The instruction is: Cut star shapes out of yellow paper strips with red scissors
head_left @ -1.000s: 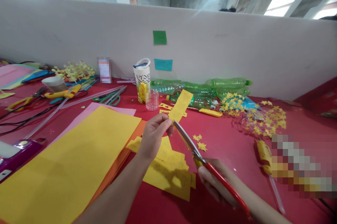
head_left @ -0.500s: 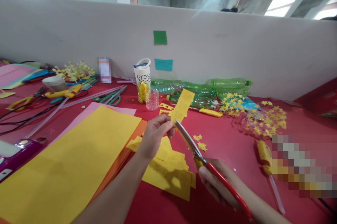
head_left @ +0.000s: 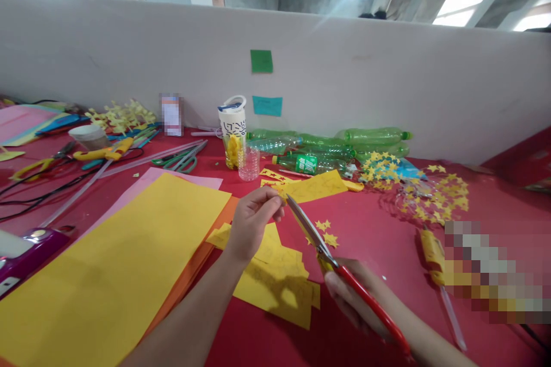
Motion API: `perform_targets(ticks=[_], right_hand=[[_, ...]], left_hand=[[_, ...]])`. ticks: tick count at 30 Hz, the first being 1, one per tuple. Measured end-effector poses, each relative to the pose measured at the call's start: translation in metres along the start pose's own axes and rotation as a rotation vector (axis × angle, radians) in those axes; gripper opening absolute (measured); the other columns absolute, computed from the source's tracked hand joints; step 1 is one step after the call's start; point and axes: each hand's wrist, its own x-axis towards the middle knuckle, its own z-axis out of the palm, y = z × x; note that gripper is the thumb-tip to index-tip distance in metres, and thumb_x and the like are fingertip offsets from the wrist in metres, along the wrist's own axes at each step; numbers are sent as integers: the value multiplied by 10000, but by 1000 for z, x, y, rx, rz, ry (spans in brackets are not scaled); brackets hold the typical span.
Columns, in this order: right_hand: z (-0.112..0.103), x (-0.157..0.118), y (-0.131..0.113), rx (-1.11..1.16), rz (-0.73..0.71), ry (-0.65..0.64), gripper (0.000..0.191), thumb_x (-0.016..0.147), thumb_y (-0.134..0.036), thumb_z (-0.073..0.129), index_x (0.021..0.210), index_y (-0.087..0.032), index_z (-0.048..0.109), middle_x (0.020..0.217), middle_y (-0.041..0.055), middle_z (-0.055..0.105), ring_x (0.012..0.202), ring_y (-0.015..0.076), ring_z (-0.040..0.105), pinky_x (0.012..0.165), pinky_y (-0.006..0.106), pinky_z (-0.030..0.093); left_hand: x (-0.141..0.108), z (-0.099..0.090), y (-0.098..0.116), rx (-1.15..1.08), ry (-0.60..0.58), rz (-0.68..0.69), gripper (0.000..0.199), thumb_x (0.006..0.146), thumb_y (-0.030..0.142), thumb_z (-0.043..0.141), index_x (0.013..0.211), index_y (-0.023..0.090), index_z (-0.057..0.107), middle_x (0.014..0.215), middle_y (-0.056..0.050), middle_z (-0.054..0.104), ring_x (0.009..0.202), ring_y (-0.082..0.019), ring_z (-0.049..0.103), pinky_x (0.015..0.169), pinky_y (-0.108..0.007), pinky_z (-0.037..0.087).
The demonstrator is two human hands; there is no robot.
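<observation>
My left hand (head_left: pixel 253 217) pinches one end of a yellow paper strip (head_left: pixel 321 186), which points away to the right. Faint drawn lines show on the strip. In my right hand (head_left: pixel 361 292) are red-handled scissors (head_left: pixel 310 228), their blades pointing up and left. The blade tips meet the strip's edge close to my left fingertips; whether they are cutting into it I cannot tell. Small cut yellow stars (head_left: pixel 330 239) lie on the red table just right of the blades. Under my left wrist rests a pile of yellow paper pieces (head_left: pixel 275 281).
Large yellow sheets (head_left: pixel 159 246) cover the left front. A white tumbler (head_left: pixel 232 131) and a clear cup (head_left: pixel 248 165) stand behind my hands, beside green plastic bottles (head_left: pixel 374 136). Star strings (head_left: pixel 443 194) and a yellow glue gun (head_left: pixel 433 252) lie to the right. Green-handled scissors (head_left: pixel 185 160) lie left.
The yellow paper strip has turned clockwise, from pointing up to pointing right, uncovering a green bottle label. Both hands and the scissors stay in nearly the same place.
</observation>
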Motion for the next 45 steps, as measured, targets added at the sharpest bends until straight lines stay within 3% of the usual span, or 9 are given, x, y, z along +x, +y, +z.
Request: perform_targets(ticks=[5, 19, 24, 28, 45], right_hand=[[0, 0, -1, -11, 20, -7, 519, 806, -705, 473, 648, -217, 396, 382, -99, 362, 318, 51, 277, 347, 169, 225], [1, -1, 4, 38, -68, -62, 579, 790, -771, 416, 688, -201, 414, 414, -92, 374, 336, 51, 307, 325, 163, 200], [0, -1, 2, 19, 18, -62, 556, 802, -752, 421, 707, -205, 431, 385, -97, 381, 311, 53, 288, 315, 153, 212], [-1, -1, 1, 42, -18, -71, 557, 792, -759, 427, 667, -217, 405, 348, -122, 330, 278, 42, 225, 316, 159, 216], [-1, 2, 6, 55, -36, -70, 564, 770, -775, 441, 648, -227, 387, 332, -132, 301, 262, 45, 232, 295, 162, 217]], left_hand=[[-2, 1, 4, 72, 12, 44, 193, 855, 197, 530, 676, 171, 600, 605, 13, 574, 585, -100, 519, 603, -234, 439], [3, -2, -3, -96, -50, -38, 173, 821, 155, 552, 652, 167, 585, 556, 35, 536, 528, -74, 484, 531, -196, 408], [4, -3, -2, -128, -49, -54, 151, 802, 154, 566, 654, 165, 594, 543, 38, 534, 515, -73, 477, 511, -191, 398], [4, -5, -2, -119, -60, -55, 162, 796, 153, 560, 637, 160, 590, 528, 39, 530, 502, -69, 472, 502, -190, 382], [4, -6, -1, -86, -61, -23, 197, 803, 147, 534, 611, 165, 572, 524, 35, 512, 502, -81, 459, 490, -207, 365]])
